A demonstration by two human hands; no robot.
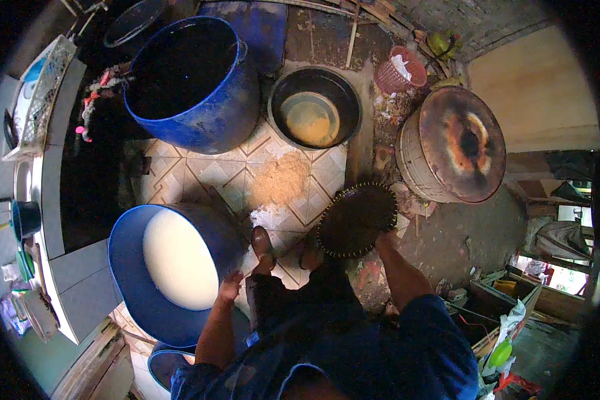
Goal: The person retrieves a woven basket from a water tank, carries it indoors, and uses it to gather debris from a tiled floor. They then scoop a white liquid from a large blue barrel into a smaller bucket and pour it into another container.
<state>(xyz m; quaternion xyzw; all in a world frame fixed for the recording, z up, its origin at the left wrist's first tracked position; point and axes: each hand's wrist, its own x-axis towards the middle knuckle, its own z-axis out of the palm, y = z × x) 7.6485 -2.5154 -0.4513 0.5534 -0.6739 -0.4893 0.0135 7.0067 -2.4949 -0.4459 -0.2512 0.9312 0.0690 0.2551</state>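
My right hand (383, 235) grips the rim of a round dark woven basket (357, 219) with a light-stitched edge, held over the tiled floor in front of my feet. My left hand (231, 287) hangs open and holds nothing, just beside the rim of a blue tub (125, 267) filled with a white liquid. My sandalled foot (263, 243) stands between the tub and the basket.
A big blue barrel (200, 127) of dark water stands at the back left. A black basin (315, 107) with yellowish liquid is beside it, a rusty-topped drum (457, 143) at right. A pink plastic basket (400, 70) sits behind. A counter (73, 273) runs along the left.
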